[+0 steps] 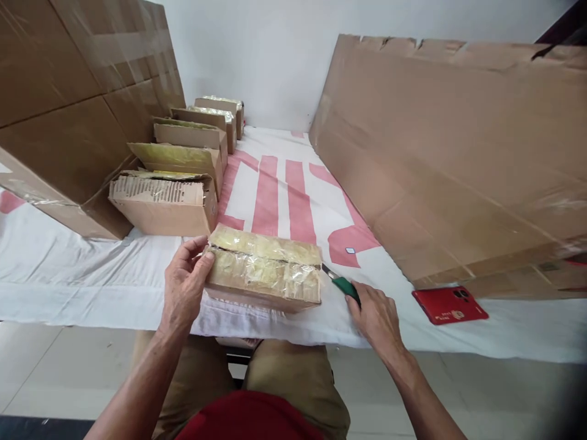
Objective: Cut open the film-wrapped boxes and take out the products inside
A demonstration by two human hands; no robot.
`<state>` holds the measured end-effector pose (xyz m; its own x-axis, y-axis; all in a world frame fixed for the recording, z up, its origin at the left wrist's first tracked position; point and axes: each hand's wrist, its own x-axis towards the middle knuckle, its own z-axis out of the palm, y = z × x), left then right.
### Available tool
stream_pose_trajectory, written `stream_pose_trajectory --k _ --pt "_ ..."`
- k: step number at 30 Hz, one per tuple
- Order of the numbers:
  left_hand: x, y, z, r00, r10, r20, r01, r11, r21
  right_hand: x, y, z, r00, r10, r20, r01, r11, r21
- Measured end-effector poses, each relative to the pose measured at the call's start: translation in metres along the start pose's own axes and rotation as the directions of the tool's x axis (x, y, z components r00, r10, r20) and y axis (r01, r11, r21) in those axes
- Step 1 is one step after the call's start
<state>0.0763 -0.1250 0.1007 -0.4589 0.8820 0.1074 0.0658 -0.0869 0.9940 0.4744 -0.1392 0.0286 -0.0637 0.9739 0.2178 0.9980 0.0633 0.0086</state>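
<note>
In front of me a small cardboard box [266, 269] lies on the white cloth, its top covered with yellowish clear tape and split by a dark slit along the middle seam. My left hand [186, 278] grips the box's left end, thumb on the near edge and fingers behind. A utility knife [346, 288] with a green handle is in my right hand [375, 315], fingers closed round it. The knife's blade points left and meets the box's right end at the seam.
Several opened small boxes [162, 205] stand in a row at the left, beside a stack of large cartons [92, 110]. A big cardboard sheet [458, 159] leans at the right. Near the table's front edge lies a red phone [450, 304]. The cloth [284, 195] has pink markings.
</note>
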Motion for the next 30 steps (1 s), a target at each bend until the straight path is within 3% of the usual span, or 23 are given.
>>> stream_pose_trajectory --k 3,6,8,11,13,16,19,23,27,30 --pt "0.009 0.005 -0.002 0.995 0.096 0.038 -0.098 0.994 0.057 0.0 0.005 -0.003 0.999 0.041 0.003 -0.041 0.994 0.097" --pt "0.019 0.004 -0.004 0.96 0.234 0.152 -0.249 0.964 0.091 -0.002 0.01 -0.017 0.99 0.134 -0.047 -0.111 0.936 0.334" --pt "0.024 0.002 -0.004 0.938 0.275 0.209 -0.302 0.948 0.106 -0.002 0.011 -0.037 0.974 0.217 -0.071 -0.157 0.862 0.483" --pt "0.029 -0.003 -0.003 0.933 0.232 0.274 -0.274 0.954 0.124 0.004 0.006 -0.076 0.96 0.278 -0.022 -0.201 0.745 0.636" --pt "0.029 -0.006 -0.001 0.934 0.203 0.294 -0.251 0.958 0.136 0.012 -0.004 -0.101 0.972 0.227 0.06 -0.196 0.647 0.737" --pt "0.027 -0.007 0.0 0.938 0.202 0.282 -0.243 0.963 0.117 0.028 -0.028 -0.133 0.993 0.03 0.118 -0.115 0.543 0.832" --pt "0.026 -0.006 0.003 0.941 0.192 0.28 -0.225 0.97 0.091 0.046 -0.063 -0.159 0.97 -0.233 0.067 0.098 0.629 0.772" --pt "0.027 -0.006 0.005 0.947 0.163 0.276 -0.188 0.98 0.067 0.071 -0.113 -0.181 0.857 -0.513 0.04 0.402 0.716 0.571" --pt "0.027 -0.009 0.005 0.954 0.12 0.276 -0.137 0.99 0.043 0.09 -0.149 -0.185 0.762 -0.634 0.132 0.584 0.761 0.282" --pt "0.027 -0.011 0.006 0.957 0.093 0.274 -0.102 0.995 0.016 0.097 -0.167 -0.183 0.731 -0.644 0.225 0.648 0.759 0.066"
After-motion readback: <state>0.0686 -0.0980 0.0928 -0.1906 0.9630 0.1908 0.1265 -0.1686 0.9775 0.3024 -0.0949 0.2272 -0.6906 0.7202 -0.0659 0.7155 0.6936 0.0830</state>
